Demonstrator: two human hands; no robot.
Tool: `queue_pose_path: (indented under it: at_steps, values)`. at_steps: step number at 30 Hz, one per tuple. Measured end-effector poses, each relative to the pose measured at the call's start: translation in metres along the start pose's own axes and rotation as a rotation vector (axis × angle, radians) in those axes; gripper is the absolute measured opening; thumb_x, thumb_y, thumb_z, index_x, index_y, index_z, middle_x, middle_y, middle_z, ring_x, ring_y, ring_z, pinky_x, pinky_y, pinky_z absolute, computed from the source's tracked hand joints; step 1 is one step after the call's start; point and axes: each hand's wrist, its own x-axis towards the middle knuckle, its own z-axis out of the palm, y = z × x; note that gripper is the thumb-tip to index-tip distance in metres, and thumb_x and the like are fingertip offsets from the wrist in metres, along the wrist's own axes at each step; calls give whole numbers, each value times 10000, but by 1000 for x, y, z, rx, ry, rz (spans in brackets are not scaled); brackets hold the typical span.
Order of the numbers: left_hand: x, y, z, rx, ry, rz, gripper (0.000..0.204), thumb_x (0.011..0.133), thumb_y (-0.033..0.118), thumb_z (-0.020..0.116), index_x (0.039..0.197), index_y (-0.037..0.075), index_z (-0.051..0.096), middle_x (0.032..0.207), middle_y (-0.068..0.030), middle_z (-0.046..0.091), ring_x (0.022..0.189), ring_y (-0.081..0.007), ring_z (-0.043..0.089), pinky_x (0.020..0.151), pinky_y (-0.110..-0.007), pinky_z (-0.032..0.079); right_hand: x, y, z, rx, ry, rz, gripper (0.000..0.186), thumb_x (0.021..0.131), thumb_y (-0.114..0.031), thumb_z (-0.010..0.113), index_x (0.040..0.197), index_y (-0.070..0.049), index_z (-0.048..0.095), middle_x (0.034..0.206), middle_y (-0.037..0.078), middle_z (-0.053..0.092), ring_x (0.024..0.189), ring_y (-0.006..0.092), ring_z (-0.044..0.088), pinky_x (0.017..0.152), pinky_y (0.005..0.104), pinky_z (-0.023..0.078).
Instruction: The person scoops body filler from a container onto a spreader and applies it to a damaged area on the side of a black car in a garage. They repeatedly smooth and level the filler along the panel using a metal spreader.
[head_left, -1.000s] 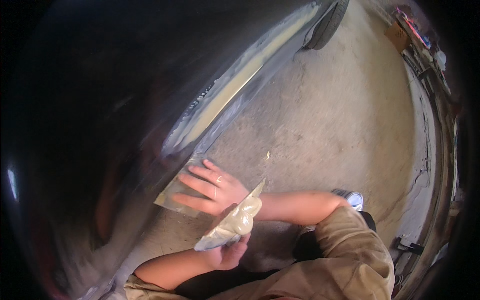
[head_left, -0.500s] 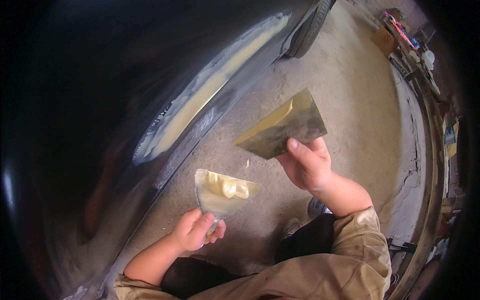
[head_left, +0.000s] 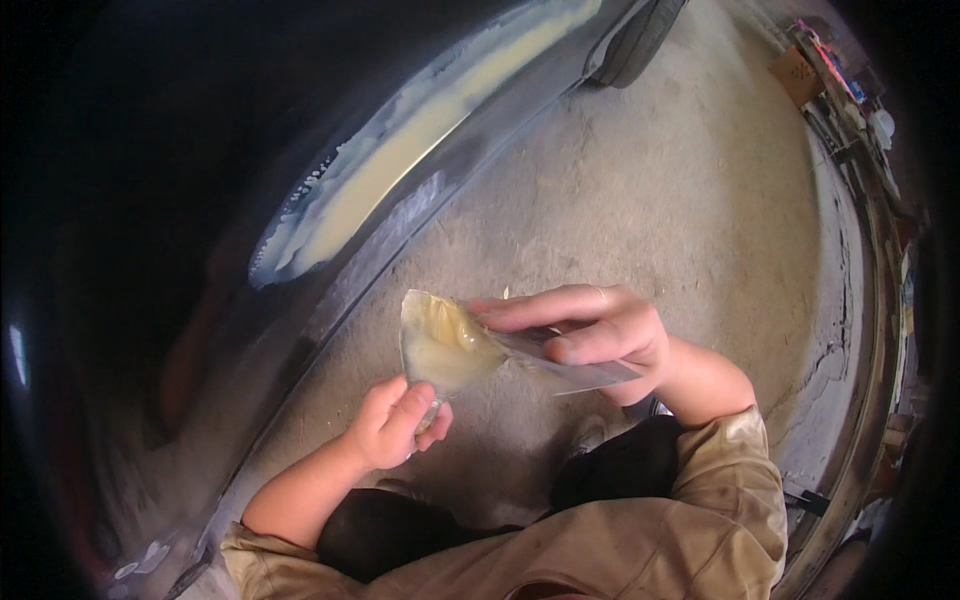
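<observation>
My left hand (head_left: 397, 422) is closed round the handle of a putty knife (head_left: 432, 362), whose wide blade points up and carries a lump of yellowish body filler (head_left: 445, 325). In my right hand (head_left: 600, 330) is a thin, flat metal spreader (head_left: 575, 375), gripped between thumb and fingers. The spreader's edge meets the putty knife's blade at the filler, and my right fingers partly cover it. To the upper left, a long strip of the same filler (head_left: 375, 185) lies along the dark car panel (head_left: 200, 130), on a pale sanded patch.
A tyre (head_left: 637, 45) shows at the top, beyond the car's lower edge. Below lies a concrete floor (head_left: 690, 190). Along the right stands a bench or rack (head_left: 870, 200) with assorted items, and a cardboard box (head_left: 796, 76) at its far end. My knees (head_left: 620, 462) are bent beneath my arms.
My right hand has brought the spreader down and left, from above the floor onto the putty knife. The lump of filler is now pressed and smeared. My left hand has risen slightly.
</observation>
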Motion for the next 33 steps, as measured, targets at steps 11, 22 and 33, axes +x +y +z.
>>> queue_pose_path:
  at_steps: [11,22,33]
  values:
    - [3,7,-5,119,73,134,541,1054,471,360,1021,-32,557,640,-79,562,504,-123,506,483,-256,408,5,-9,-10,-437,-138,307,704,717,174,554,1367,-95,584,1387,203,552,1172,377,614,913,391,568]
    - [0,0,-5,25,-33,162,600,1045,503,361,1229,-52,498,740,-90,583,564,-125,508,518,-244,416,-11,17,-33,-745,-210,606,514,830,58,604,1317,-107,607,1159,156,672,981,338,676,799,389,566]
    - [9,8,6,-298,-401,-13,593,1036,474,408,1275,-65,470,723,-137,577,520,-164,496,501,-282,401,-5,46,-8,464,289,608,461,1040,-418,492,1107,3,670,933,26,682,858,73,602,780,257,511]
